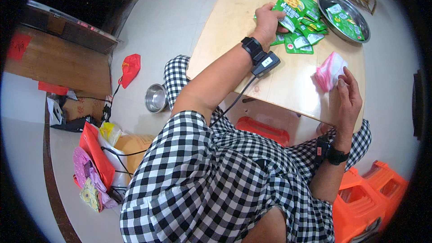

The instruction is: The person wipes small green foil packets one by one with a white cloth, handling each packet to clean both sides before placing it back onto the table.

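My left hand (270, 20) grips a green food packet (289, 5) between thumb and fingers, at the left side of a pile of similar green packets (298, 48) on the pale wooden table (216, 45). Beyond the pile, at the table's right edge, a round steel bowl (366, 23) holds several more packets. Nearer to me lies a folded pink and white cloth (329, 71). Beside its right edge is my right hand (349, 96), with thumb and fingers slightly bent and nothing seen between them; whether a fingertip touches the cloth, I cannot tell.
A black cable (236, 99) runs from the device on my left wrist. Below the table's near edge is a red plastic item (263, 130). A small steel bowl (156, 98) stands on the floor at left, bags (101, 162) lie lower left, and orange plastic stools (361, 192) are lower right.
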Tool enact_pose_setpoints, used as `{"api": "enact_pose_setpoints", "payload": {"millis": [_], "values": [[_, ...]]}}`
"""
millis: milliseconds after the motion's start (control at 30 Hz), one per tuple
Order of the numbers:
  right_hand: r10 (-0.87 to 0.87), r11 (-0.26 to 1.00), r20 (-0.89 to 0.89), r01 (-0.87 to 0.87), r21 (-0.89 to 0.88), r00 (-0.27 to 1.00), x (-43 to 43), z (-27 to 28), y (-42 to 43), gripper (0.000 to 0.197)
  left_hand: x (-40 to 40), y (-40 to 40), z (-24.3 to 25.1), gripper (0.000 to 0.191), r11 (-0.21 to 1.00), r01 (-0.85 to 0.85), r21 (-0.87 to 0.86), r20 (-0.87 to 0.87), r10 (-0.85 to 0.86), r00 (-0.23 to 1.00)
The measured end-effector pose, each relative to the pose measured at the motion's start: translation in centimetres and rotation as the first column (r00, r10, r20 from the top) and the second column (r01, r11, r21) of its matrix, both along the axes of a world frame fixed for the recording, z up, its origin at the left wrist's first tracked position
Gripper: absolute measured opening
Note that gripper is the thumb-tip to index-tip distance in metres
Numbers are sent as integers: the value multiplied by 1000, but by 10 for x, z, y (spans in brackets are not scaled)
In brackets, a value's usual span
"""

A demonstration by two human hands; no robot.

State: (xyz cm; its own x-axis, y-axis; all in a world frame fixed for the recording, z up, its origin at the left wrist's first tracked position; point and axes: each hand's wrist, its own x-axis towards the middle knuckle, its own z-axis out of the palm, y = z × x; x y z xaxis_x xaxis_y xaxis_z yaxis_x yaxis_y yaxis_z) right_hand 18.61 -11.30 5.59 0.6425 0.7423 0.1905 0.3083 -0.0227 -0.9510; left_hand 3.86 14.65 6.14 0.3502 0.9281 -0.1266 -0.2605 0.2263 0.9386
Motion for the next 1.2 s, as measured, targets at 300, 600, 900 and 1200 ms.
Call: {"api": "enact_pose_setpoints", "payload": {"millis": [300,600,900,1200], "values": [[-232,965,115,213,156,966,-2,-3,9,29,-2,4,-34,58,993,-10,120,91,-1,996],[187,855,735,-476,205,652,-130,66,85,38,10,39,-75,56,852,-133,506,-69,194,978],[483,712,674,-698,69,559,-184,39,90,50,14,15,-44,51,993,15,121,98,-27,995],[534,585,703,-805,95,470,-208,65,67,51,16,15,-39,54,992,52,117,81,-62,995]]}}
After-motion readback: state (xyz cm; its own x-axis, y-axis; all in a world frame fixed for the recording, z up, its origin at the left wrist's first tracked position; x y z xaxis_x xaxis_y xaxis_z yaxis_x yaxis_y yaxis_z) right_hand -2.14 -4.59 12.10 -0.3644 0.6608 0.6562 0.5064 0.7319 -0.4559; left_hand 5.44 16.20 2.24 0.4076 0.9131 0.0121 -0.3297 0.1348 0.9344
